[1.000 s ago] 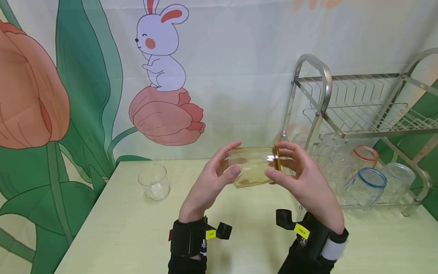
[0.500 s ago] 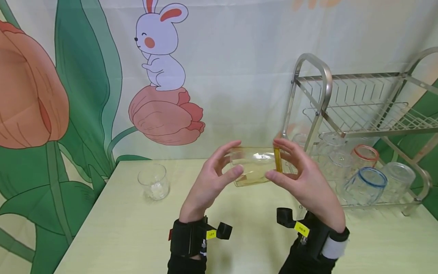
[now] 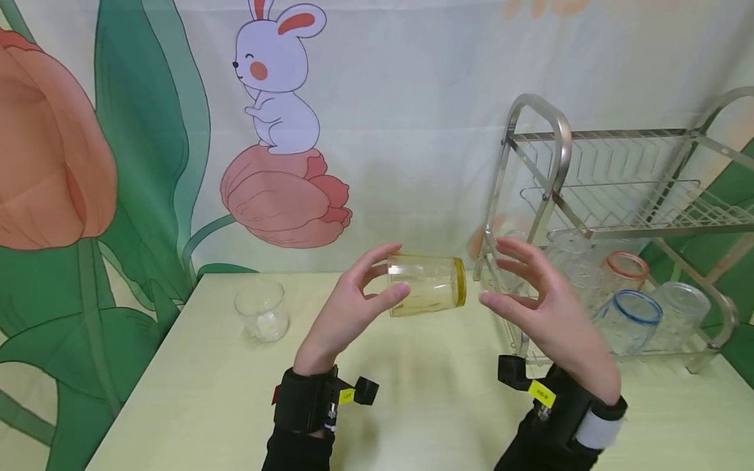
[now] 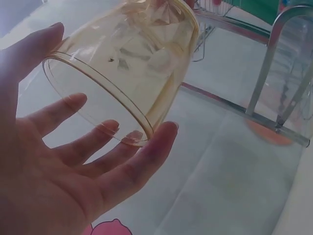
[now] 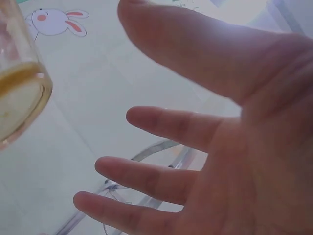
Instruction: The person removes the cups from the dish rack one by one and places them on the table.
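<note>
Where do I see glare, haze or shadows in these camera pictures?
Head view: fairly even light, faint soft-edged shadows on the table, small pale glints on the yellow glass. Left wrist view: hazy and washed out, with a pale glow at the upper left, near the left hand. Right wrist view: bright glare at the top edge, above the right hand.

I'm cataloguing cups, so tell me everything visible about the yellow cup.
The yellow cup looks see-through, glass or clear plastic, with a round open mouth and darker amber base. It is held sideways above the table, mouth toward the left grip, which holds it near the rim. The right grip faces its base without touching.
</note>
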`<state>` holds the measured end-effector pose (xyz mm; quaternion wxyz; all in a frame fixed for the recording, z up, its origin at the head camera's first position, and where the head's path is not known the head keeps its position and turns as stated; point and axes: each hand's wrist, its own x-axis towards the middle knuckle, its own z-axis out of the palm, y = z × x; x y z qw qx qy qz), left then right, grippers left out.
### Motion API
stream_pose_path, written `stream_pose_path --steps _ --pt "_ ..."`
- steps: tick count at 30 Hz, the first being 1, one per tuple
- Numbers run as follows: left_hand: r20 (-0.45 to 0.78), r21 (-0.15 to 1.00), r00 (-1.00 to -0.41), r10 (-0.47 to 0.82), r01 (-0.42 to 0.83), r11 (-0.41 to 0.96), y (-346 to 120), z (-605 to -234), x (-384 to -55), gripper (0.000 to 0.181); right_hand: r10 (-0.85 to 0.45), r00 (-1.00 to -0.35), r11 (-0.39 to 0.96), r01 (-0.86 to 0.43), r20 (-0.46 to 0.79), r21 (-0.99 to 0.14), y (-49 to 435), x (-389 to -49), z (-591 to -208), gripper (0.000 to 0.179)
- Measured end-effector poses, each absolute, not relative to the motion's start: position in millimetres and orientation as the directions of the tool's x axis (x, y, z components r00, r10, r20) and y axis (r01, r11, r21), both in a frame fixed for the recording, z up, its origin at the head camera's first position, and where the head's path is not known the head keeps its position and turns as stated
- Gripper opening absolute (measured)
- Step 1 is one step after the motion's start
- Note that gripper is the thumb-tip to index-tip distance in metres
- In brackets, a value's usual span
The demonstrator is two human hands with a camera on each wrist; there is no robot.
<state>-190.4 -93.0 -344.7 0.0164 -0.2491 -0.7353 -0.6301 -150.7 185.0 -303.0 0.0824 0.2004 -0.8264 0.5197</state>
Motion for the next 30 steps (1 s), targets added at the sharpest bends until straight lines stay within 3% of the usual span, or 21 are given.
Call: stream_pose_path --steps 30 --pt "0.289 0.883 -0.910 0.298 0.374 0.284 -118 -352 -202 0.058 -0.228 -0.914 0.566 -0.406 0.337 -0.717 246 -146 -289 0.077"
